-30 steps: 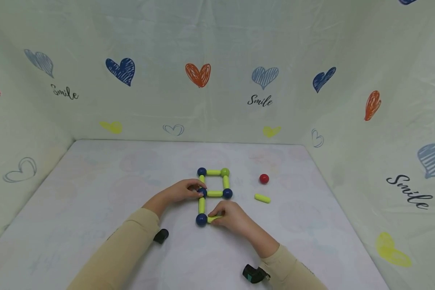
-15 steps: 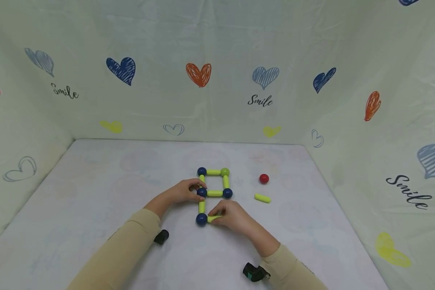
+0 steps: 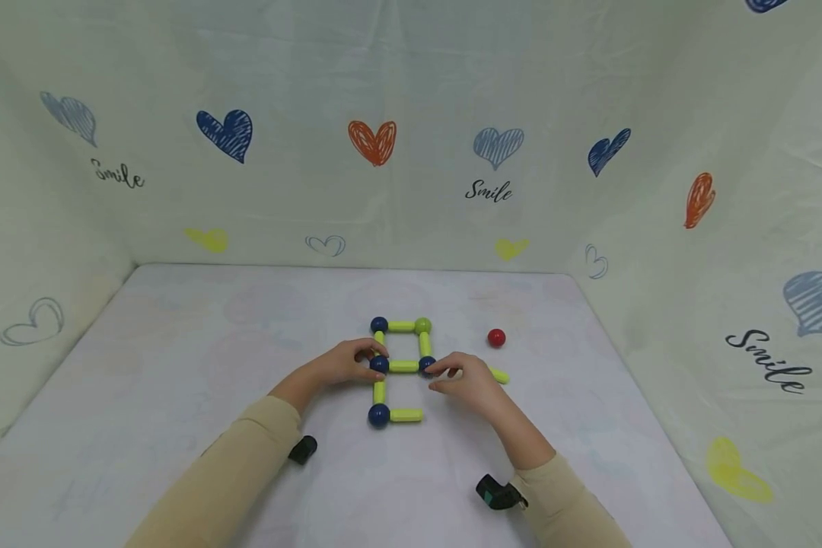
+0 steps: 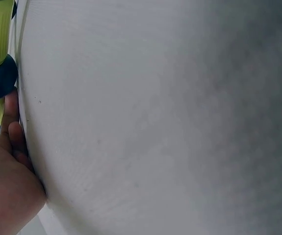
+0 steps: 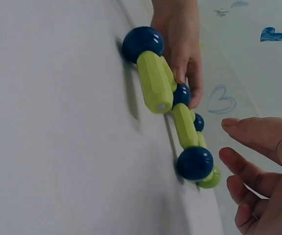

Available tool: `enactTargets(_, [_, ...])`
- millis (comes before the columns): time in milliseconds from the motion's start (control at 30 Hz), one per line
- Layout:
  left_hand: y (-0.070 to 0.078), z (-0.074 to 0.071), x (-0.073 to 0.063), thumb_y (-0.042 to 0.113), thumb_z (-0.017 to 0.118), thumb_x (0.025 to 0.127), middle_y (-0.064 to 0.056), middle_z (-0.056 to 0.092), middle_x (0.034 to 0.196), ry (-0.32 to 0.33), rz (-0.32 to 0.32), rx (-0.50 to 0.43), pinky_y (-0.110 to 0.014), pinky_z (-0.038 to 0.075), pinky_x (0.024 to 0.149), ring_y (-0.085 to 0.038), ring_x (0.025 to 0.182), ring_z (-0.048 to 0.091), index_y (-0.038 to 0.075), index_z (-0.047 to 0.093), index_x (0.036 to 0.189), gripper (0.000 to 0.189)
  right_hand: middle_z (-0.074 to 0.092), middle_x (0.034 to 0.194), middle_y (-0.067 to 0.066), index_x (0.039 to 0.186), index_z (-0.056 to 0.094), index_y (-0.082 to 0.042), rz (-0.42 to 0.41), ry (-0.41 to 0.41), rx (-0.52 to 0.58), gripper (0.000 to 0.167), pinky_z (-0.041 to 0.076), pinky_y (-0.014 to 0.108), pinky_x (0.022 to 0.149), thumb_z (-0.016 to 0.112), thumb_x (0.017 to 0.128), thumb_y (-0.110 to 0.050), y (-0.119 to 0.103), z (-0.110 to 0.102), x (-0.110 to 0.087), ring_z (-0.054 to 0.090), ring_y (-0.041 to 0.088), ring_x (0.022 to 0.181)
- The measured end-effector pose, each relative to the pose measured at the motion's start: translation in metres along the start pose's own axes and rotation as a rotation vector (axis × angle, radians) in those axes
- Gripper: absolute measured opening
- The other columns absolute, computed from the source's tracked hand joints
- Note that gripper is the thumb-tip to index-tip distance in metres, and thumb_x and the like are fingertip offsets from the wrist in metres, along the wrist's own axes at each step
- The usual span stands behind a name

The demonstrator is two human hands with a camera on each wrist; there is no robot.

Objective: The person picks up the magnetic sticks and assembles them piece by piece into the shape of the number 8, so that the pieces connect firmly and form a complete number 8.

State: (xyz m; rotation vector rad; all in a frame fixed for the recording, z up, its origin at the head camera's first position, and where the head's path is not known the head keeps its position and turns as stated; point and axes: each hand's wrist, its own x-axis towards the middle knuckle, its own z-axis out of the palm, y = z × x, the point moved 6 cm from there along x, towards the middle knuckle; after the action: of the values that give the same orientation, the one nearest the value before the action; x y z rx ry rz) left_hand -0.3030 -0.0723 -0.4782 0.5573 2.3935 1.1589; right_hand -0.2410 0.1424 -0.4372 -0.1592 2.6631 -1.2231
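On the table lies a magnetic building frame of yellow-green rods and balls: a square with one more rod below its left side. My left hand [image 3: 345,362] grips the dark blue ball [image 3: 380,365] at the square's lower left corner. From the bottom blue ball [image 3: 380,415] a yellow-green rod [image 3: 407,415] points right, its far end free. My right hand [image 5: 263,171] holds nothing, thumb and fingers spread. In the head view its fingertips overlap the blue ball [image 3: 426,366] at the square's lower right corner. A green ball [image 3: 422,326] forms the upper right corner.
A red ball [image 3: 496,338] lies to the right of the frame. Partly hidden behind my right hand is a loose yellow-green rod [image 3: 499,376]. A cloth wall [image 3: 281,190] printed with hearts rises behind the table [image 3: 178,335].
My right hand has let go of the rod by the bottom blue ball and moved up and right. That rod stays at the ball. My left hand keeps its place.
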Motion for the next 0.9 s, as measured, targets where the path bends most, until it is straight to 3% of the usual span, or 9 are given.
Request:
enactTargets(200, [0.000,0.000,-0.001,0.022,0.081,0.082,-0.004,0.055,0.107,0.002,-0.023,-0.022,-0.038,0.039,0.088,-0.023,0.099,0.047,0.017,0.065,0.115,0.037,0.067,0.098,-0.003,0.105,0.076,-0.011,0.017,0.109,-0.032,0.022,0.047,0.032,0.072,0.078,0.083,-0.010,0.012,-0.026,0.007,0.054,0.020,0.093])
enactTargets(567, [0.001,-0.001,-0.002,0.022,0.081,0.082,-0.004,0.054,0.106,-0.004,-0.005,-0.033,-0.038,0.039,0.087,-0.023,0.098,0.047,0.016,0.065,0.115,0.038,0.068,0.103,0.004,0.108,0.074,-0.006,0.020,0.166,-0.079,0.023,0.047,0.036,0.075,0.076,0.085,-0.011,0.033,-0.054,0.016,0.055,0.025,0.095])
enactTargets(733, [0.000,0.000,-0.001,0.023,0.081,0.082,-0.004,0.054,0.107,-0.005,-0.008,-0.031,-0.039,0.039,0.088,-0.023,0.099,0.047,0.017,0.064,0.116,0.038,0.063,0.102,0.008,0.109,0.073,-0.005,0.060,0.224,-0.041,0.023,0.044,0.037,0.078,0.073,0.087,-0.013,0.043,-0.067,0.017,0.053,0.026,0.095])
enactTargets(900, [-0.002,0.001,0.000,0.023,0.081,0.082,-0.003,0.055,0.108,-0.001,-0.015,-0.028,-0.040,0.039,0.090,-0.023,0.100,0.047,0.017,0.065,0.115,0.038,0.064,0.100,0.011,0.109,0.072,-0.001,0.047,0.288,-0.036,0.023,0.044,0.036,0.078,0.071,0.088,-0.008,0.052,-0.080,0.019,0.054,0.027,0.094])
